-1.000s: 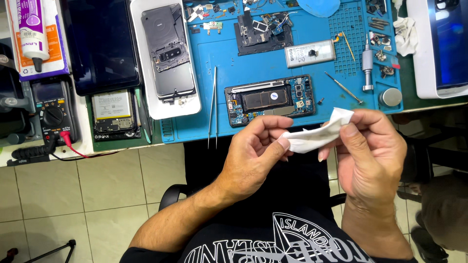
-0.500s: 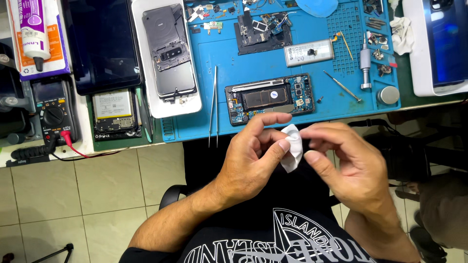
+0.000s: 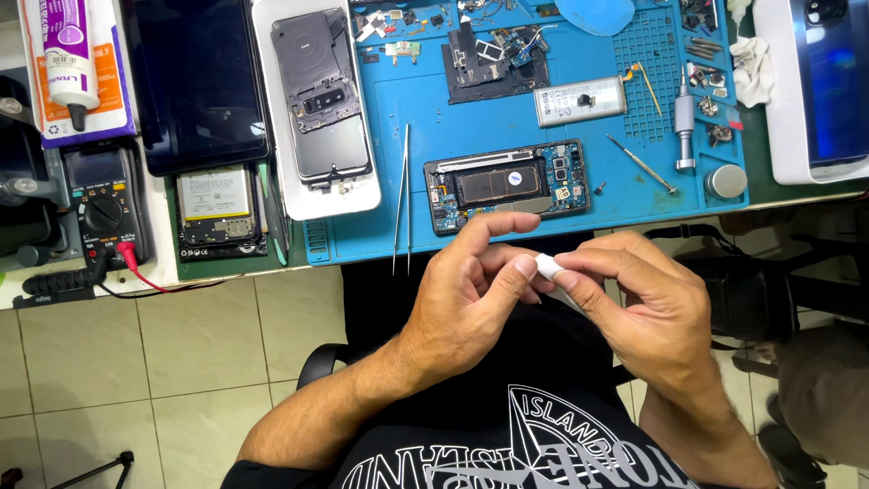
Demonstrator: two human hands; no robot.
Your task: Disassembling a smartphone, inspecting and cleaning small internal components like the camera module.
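We had one view only, from the head-worn camera, so no overlap was shared. It faced steeply down, close over both hands (image 3: 561, 299), with the blue work mat (image 3: 434, 127) beyond.

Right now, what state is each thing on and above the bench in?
left hand: pinching the white wad
right hand: pinching the white wad
white wad: crumpled small between the fingertips of both hands
opened phone: back off, board exposed, flat on the blue mat
tweezers: lying on the mat, untouched
back cover: inner side up, on a white tray
multimeter: red lead plugged in
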